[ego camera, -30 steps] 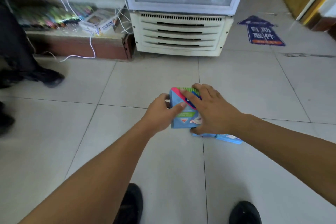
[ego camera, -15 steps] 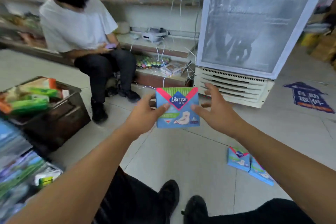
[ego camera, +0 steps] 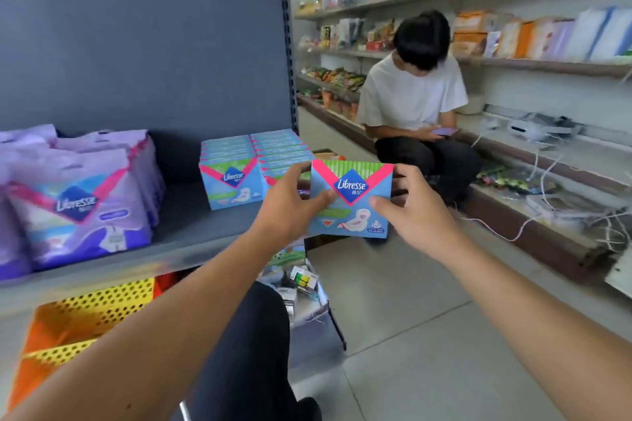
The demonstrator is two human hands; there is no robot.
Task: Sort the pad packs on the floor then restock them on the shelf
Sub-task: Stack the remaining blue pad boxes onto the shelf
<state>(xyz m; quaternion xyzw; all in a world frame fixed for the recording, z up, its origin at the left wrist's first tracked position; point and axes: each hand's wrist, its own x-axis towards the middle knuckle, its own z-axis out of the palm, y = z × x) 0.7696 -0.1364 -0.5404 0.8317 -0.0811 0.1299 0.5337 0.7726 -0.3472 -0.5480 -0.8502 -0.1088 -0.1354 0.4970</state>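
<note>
Item: flat blue pad pack w/ pink V-band & green top strip, "Libresse" logo point(ego camera: 352, 200). Loc: being held upright in mid-air, face toward camera, just beside the right end of the grey metal shelf board point(ego camera: 191, 236), not yet on it.

Stock on shelf: two rows of matching blue packs point(ego camera: 236, 178) standing at the right end; purple soft-plastic pad bags point(ego camera: 78, 208) standing at the left, gap between the two groups.

Progress (est.): restock looking well underway, blue rows already part-filled; this pack is waiting to go in at the front of the right row. What's remaining on the floor: can't tell, none in view.

Left hand point(ego camera: 290, 205): gripping pack's left edge, thumb pressing on front face, fingers curling over the top corner.

Right hand point(ego camera: 413, 212): gripping right edge, thumb on front face, fingers curling behind, slightly spread.

Other: seated person in white T-shirt point(ego camera: 413, 96) behind, well apart.
</note>
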